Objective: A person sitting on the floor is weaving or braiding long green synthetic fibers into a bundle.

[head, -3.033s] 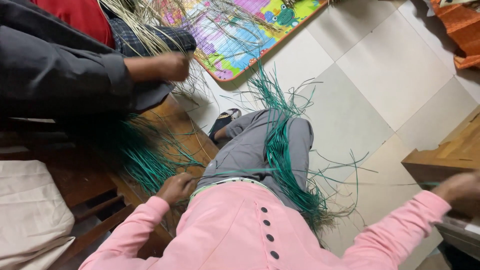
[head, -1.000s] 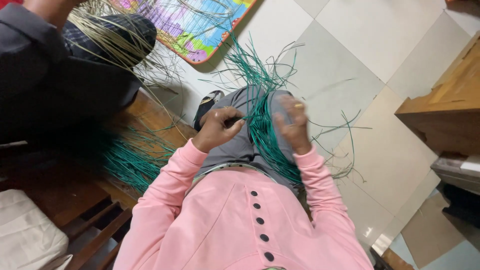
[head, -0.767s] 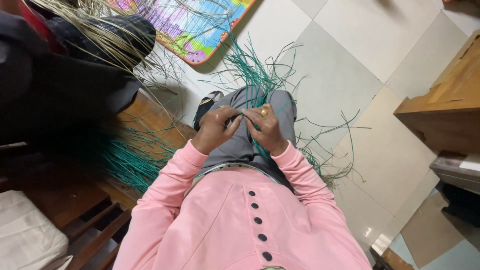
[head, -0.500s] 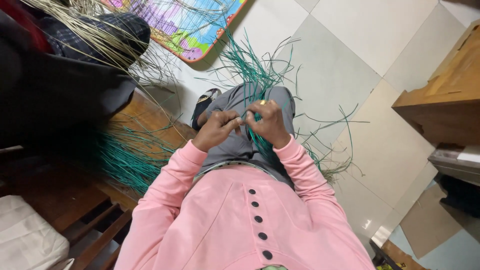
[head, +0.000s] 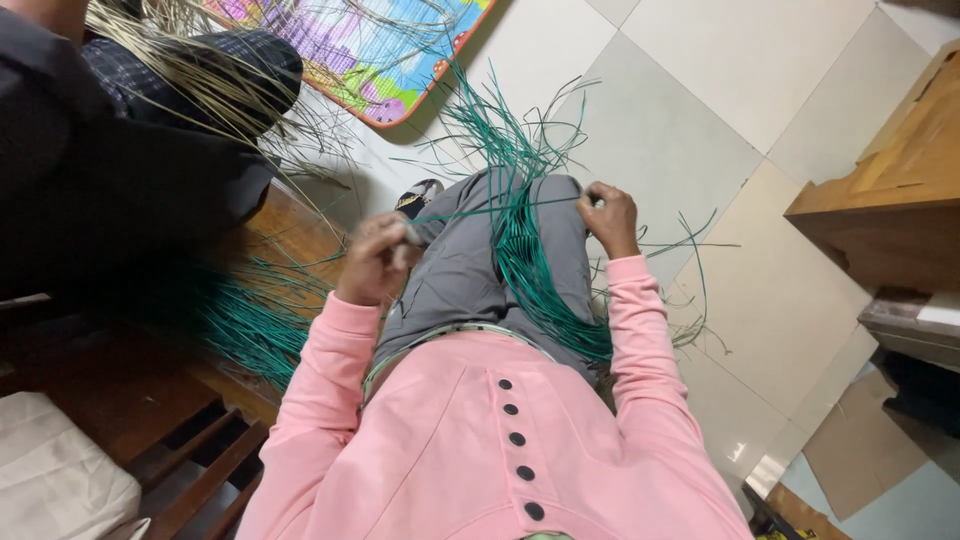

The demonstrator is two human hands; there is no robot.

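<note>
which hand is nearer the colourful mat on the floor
Left. The left hand is just below the colourful mat; the right hand sits farther off, across the green strands.

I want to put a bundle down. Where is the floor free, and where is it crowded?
Free: the pale tiles between the colourful mat and the wooden furniture. Crowded: the lap, where green strands run between left hand and right hand; more green strands cover the bench.
</note>
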